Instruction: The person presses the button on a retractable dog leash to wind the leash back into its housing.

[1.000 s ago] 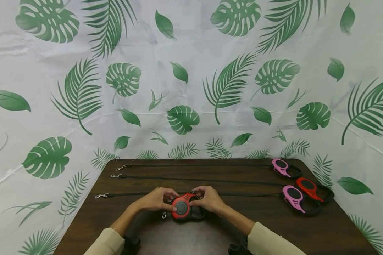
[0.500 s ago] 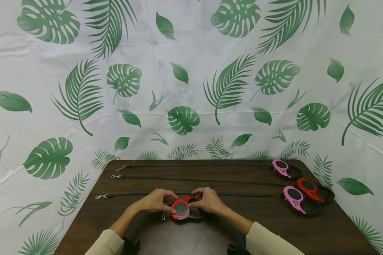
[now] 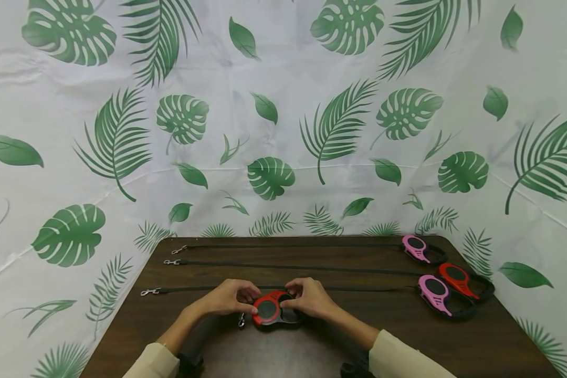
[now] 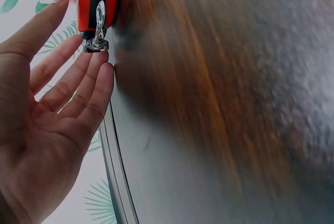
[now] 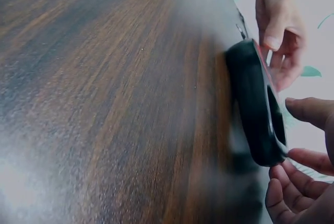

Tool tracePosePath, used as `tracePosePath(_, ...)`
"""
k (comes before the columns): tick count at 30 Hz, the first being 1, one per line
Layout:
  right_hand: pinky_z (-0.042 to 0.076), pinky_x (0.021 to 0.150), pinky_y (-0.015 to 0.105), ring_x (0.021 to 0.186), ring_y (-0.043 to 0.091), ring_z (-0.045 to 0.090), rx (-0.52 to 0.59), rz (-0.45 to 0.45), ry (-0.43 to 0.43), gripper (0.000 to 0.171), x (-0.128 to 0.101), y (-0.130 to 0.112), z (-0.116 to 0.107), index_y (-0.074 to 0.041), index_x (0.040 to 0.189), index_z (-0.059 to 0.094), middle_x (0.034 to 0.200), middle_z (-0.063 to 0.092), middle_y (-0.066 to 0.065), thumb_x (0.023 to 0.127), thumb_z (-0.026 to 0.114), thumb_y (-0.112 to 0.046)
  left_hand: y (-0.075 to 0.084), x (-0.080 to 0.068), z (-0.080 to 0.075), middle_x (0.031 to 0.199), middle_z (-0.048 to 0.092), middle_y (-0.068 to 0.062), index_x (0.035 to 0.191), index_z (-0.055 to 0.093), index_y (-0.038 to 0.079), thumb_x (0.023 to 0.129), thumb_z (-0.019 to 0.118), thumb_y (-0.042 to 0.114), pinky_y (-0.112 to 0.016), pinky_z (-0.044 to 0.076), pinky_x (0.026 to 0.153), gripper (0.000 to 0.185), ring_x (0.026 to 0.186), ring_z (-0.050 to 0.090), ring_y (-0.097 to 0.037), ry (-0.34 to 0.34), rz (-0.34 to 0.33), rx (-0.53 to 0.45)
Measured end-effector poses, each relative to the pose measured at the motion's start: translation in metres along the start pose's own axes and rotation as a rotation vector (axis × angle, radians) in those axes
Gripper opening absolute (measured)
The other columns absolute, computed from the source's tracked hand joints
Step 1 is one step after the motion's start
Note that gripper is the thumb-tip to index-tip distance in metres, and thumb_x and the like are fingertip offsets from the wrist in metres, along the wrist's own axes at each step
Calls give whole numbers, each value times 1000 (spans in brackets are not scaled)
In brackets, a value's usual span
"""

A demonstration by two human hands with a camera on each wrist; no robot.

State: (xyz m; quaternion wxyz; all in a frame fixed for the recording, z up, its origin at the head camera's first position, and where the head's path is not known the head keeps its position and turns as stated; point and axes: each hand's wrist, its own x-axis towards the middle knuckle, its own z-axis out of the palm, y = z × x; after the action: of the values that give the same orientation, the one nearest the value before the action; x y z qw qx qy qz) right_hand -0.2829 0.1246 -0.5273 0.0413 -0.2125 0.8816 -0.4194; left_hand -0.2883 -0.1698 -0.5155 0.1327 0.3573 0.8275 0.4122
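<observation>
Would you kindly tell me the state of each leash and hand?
Central red retractable leash: wound in, clip close by
Left hand: fingers extended beside this clip
Right hand: fingertips at this leash's handle
Far pink retractable leash: drawn out
Outer red retractable leash: drawn out
Near pink retractable leash: drawn out

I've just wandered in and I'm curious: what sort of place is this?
Probably a makeshift filming or demonstration corner: a leaf-print cloth hangs behind a dark wood-grain table, with three retractable leashes stretched across it.

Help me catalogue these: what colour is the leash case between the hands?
The leash case is red and black, clearest in the head view.
</observation>
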Motion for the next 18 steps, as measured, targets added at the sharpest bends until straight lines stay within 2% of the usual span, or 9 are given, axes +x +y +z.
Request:
tracePosePath(8,54,71,26,83,12,66,8,-27,-34,47,-7,0,-18,-3,121,76,99,76,4,86,89,-31,-4,-9,-5,113,75,-17,127,70,-2,95,82,25,-41,61,91,44,103,74,-31,73,21,72)
tracePosePath(13,55,76,25,91,16,69,9,-55,-40,49,-13,4,-34,-2,124,74,112,77,11,88,88,-32,-4,-16,-11,114,75,-16,128,69,-2,94,82,25,-43,61,91,45,104,75,-31,115,44,92)
tracePosePath(18,59,87,33,101,25,72,0,-74,-42,55,-21,11,-51,0,129,71,121,75,17,90,86,-36,-7,-22,-15,114,75,-17,128,69,-2,93,84,23,-48,59,93,45,103,74,-32,169,91,89)
